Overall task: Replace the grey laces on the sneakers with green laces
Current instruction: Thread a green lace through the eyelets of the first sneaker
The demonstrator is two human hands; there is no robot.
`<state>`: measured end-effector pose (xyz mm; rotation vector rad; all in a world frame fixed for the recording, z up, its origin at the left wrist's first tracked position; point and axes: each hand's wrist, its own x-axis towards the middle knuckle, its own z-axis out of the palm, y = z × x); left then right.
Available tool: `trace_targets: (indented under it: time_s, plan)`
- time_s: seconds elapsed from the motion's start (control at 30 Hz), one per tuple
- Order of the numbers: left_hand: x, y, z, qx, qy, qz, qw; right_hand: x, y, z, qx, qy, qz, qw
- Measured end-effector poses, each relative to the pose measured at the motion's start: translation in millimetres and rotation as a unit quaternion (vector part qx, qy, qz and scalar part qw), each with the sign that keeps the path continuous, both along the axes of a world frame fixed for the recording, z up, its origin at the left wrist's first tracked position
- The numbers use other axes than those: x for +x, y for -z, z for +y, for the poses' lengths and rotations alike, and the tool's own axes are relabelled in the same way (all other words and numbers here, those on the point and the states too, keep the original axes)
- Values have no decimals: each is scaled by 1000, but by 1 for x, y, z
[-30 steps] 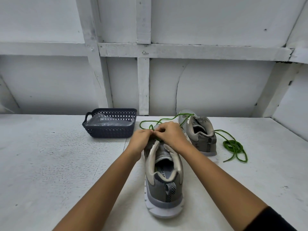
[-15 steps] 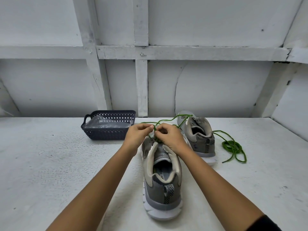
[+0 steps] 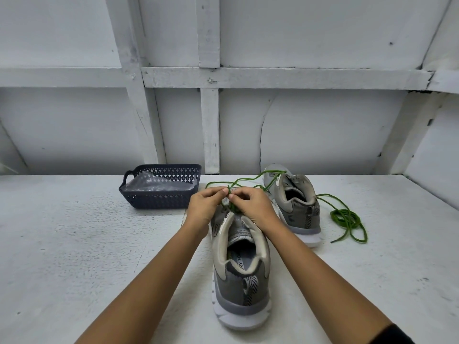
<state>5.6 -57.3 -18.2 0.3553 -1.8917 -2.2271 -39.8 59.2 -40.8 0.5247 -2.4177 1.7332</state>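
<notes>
Basket (image 3: 159, 202): dark, lattice walls, handle on its left end. It sits on the table (image 3: 74, 244), beyond and left of my hands, apart from both shoes. Inside: crumpled clear plastic (image 3: 159, 186), looks like a bag. Can't tell if anything is in it.

Near sneaker (image 3: 241, 281): grey and beige, white sole, upright, heel toward me, between my forearms. Green lace (image 3: 248, 180) is at its front eyelets, mostly hidden under my fingers. The free run loops out left of my hands, then arcs over to the top of the far sneaker (image 3: 298, 207). That one stands just beyond and right of the near one, heel toward me too. More green lace trails off its right side into a loose coil (image 3: 345, 217) on the table. Can't tell if it's the same lace.

Left hand (image 3: 203, 207): thumb and forefinger pinching the lace above the near sneaker's tongue. Right hand (image 3: 255, 204): fingers curled, pinching the lace right beside the left.
</notes>
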Motion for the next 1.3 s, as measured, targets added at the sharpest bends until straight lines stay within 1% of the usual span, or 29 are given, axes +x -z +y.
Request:
trace_targets:
  time_s: [0.37,0.5,0.67,0.7,0.77,0.83,0.93,1.03,1.13,1.23,1.3]
  plan:
    - [-2,4,7,77,-3,8,997,3,-2,0,7,-1,-17,1000]
    - [0,4,12,70,4,24,997,3,-2,-1,0,-4,-26,1000]
    - [1,5,10,92,-7,30,995,4,-1,0,-18,-12,-30,999]
    - [3,7,10,71,-13,30,997,4,-1,1,-25,-7,-29,999]
    - [8,13,9,-3,-12,23,1000,3,2,1,-44,11,-30,999]
    - [16,20,8,-76,39,17,996,3,1,2,-60,20,-36,997]
    - [23,22,12,-173,134,6,976,3,-8,2,-85,2,-55,995]
    - [24,26,13,-209,148,-11,967,5,-19,2,-62,-36,-49,996]
    - [27,28,10,-236,151,-43,959,8,-38,1,-74,-40,-46,995]
    - [28,26,8,-238,140,-73,958,11,-63,1,-62,-57,-26,996]
    - [30,24,10,-239,140,-80,958,16,-77,2,-83,-65,-20,994]
